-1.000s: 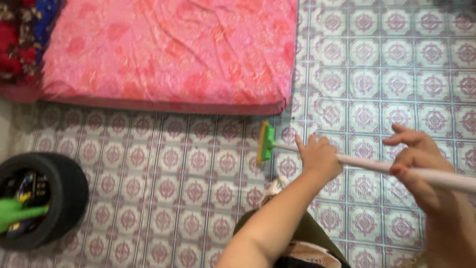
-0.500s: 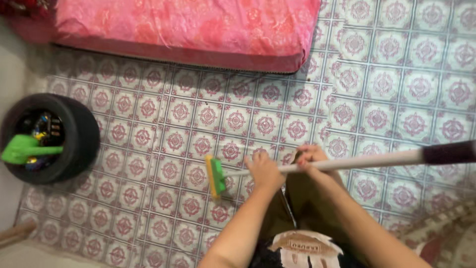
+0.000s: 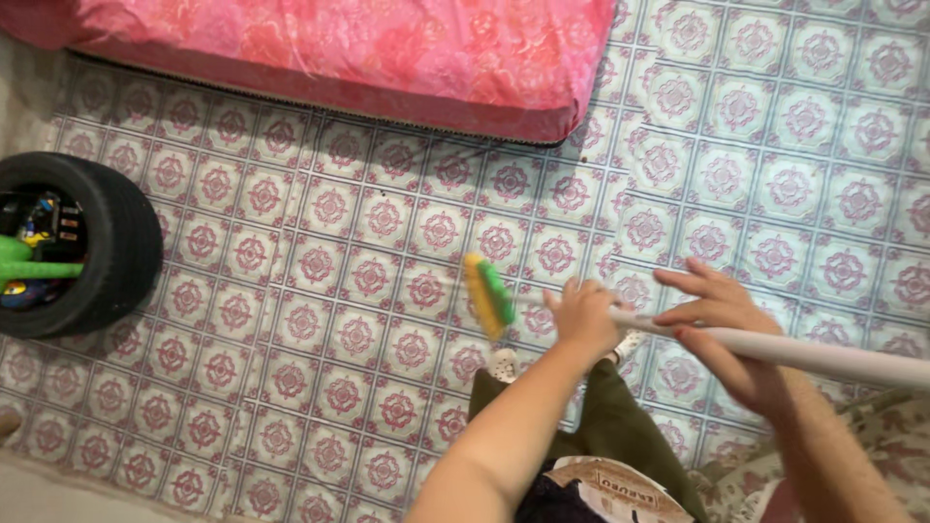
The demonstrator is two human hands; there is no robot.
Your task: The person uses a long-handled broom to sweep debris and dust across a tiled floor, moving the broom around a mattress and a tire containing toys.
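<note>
The far end of the white broom handle (image 3: 775,349) runs off the right edge, so its full length is out of sight, and the stretch between the two hands is partly covered by fingers. The pink mattress (image 3: 368,48) is cut off by the top edge, and the black tyre (image 3: 107,242) by the left edge; the small dark items inside the tyre are too jumbled to make out, apart from a green plastic piece (image 3: 24,266) poking out of it. The person's lower body shows only as dark green trousers (image 3: 620,426) and a light shoe (image 3: 504,363) under the arms.

The left hand (image 3: 584,315) is closed around the handle low down, just right of the green and yellow broom head (image 3: 487,293). The right hand (image 3: 722,329) grips the handle further right, index finger stretched out loosely, the other fingers wrapped round the pole.

The broom head rests on the patterned tile floor (image 3: 320,291), near the middle of the view, well apart from the tyre on the left and a little nearer than the mattress's near edge. A floral fabric (image 3: 891,436) lies at the near right corner.
</note>
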